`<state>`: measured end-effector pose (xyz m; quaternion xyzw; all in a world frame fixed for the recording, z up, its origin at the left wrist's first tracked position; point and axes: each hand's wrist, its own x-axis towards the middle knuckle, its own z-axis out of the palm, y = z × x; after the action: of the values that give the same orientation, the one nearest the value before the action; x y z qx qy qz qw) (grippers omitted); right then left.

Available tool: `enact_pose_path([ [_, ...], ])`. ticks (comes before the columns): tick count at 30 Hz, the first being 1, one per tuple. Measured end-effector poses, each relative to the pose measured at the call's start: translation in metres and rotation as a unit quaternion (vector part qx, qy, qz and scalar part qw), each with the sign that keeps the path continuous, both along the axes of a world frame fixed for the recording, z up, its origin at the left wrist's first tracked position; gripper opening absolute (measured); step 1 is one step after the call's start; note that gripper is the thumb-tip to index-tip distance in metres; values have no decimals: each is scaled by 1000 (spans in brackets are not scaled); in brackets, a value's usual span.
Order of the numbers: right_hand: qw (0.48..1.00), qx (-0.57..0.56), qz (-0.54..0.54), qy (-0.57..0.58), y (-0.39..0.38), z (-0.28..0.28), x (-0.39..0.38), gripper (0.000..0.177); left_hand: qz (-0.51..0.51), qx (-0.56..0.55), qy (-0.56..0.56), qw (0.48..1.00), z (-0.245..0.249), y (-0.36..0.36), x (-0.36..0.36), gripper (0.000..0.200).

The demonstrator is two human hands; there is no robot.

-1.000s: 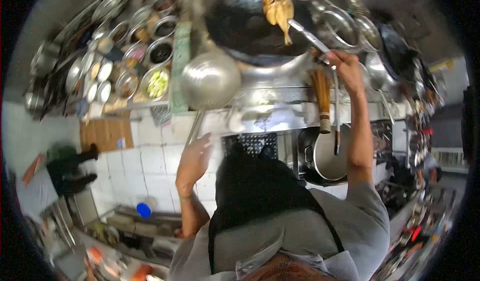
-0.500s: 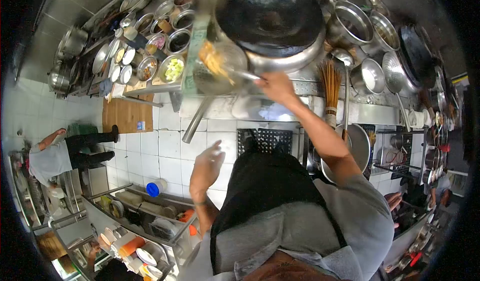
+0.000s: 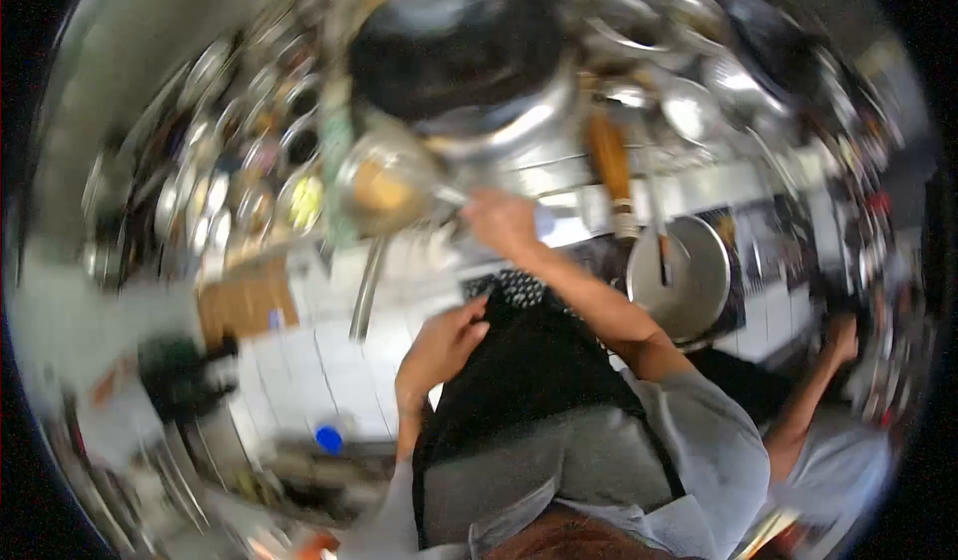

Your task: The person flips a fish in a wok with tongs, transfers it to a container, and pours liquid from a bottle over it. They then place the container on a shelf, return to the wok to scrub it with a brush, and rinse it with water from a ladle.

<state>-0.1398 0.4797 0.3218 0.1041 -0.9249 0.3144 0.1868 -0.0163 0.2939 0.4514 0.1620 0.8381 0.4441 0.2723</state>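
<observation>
My right hand [image 3: 499, 223] is closed around the metal handle of a ladle [image 3: 451, 196], which reaches left over a round strainer [image 3: 349, 183]. Motion blur hides most of the ladle's head. A yellow-brown clump of food [image 3: 381, 186] shows inside the strainer's outline. The strainer's thick handle [image 3: 367, 290] sticks out over the counter's front edge. Empty, my left hand [image 3: 442, 345] hangs in front of the black apron [image 3: 499, 400], thumb apart and fingers loosely bent. Just beyond my right hand sits a large dark wok [image 3: 459, 51] on its metal ring.
Left of the wok stand several small bowls, one with pale green pieces [image 3: 304, 203]. A bamboo brush [image 3: 607, 156] and metal pots [image 3: 624, 11] are to the right. Below the counter is a large pot [image 3: 699, 285]. One person [image 3: 818, 450] is close at right, another [image 3: 135, 400] at far left.
The view has swung. The food, lifted in a blur over the strainer before, now shows lower within it. My left hand has come nearer the apron, and a person has come closer at right.
</observation>
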Motion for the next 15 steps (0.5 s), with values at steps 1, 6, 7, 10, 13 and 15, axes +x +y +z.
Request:
enact_pose_path([
  [1,1000,-6,-22,0,0,10,5,26,-23,22,0,999,-6,2,-9,42],
  [6,959,202,-9,-197,4,23,3,12,-203,21,2,979,-19,-13,-61,42],
  [7,982,148,-52,-108,1,11,4,13,-232,35,0,972,-16,-13,-72,42],
  [10,986,131,-101,9,-19,-15,-2,16,-243,93,-107,959,-27,-27,-94,43],
  [13,983,120,-125,-53,-45,-27,13,19,-291,103,-186,933,-29,-26,-103,46],
  [15,984,53,-150,-85,-47,-19,31,24,-343,91,-184,916,-26,-17,-110,46],
])
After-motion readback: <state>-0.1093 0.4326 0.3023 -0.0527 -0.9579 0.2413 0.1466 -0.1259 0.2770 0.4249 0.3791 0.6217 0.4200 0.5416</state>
